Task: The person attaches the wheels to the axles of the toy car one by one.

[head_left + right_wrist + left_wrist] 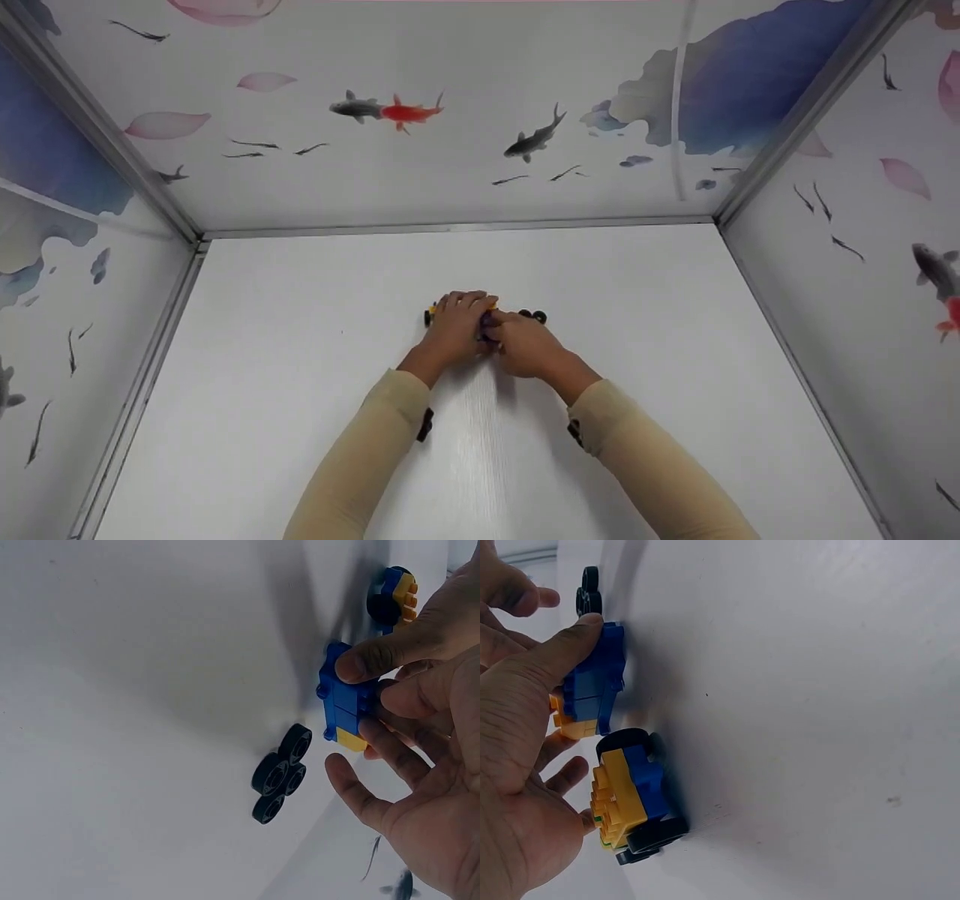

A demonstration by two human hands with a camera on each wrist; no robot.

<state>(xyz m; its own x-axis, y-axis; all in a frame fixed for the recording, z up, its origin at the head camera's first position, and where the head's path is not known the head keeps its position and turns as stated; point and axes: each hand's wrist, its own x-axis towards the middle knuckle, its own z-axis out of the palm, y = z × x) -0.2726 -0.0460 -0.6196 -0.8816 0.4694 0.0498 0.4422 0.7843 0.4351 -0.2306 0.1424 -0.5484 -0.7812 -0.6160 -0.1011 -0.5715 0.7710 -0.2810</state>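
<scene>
In the head view my left hand point(456, 330) and right hand point(529, 345) meet over a toy building-brick piece, which they largely cover. It is a blue-and-yellow brick assembly point(592, 682), mostly blue with yellow at one end. My left thumb presses its blue side while the other left fingers reach behind it. From the right wrist view, right fingers point(397, 750) grip the same blue-and-yellow piece along its studded side. Close beside my left hand stands a wheeled brick base point(622, 795), yellow over blue, with black wheels.
Several loose black toy wheels point(274, 776) lie together on the white tabletop point(262, 420), just right of my right hand. Panels printed with fish and petals point(450, 165) enclose the table at the back and on both sides.
</scene>
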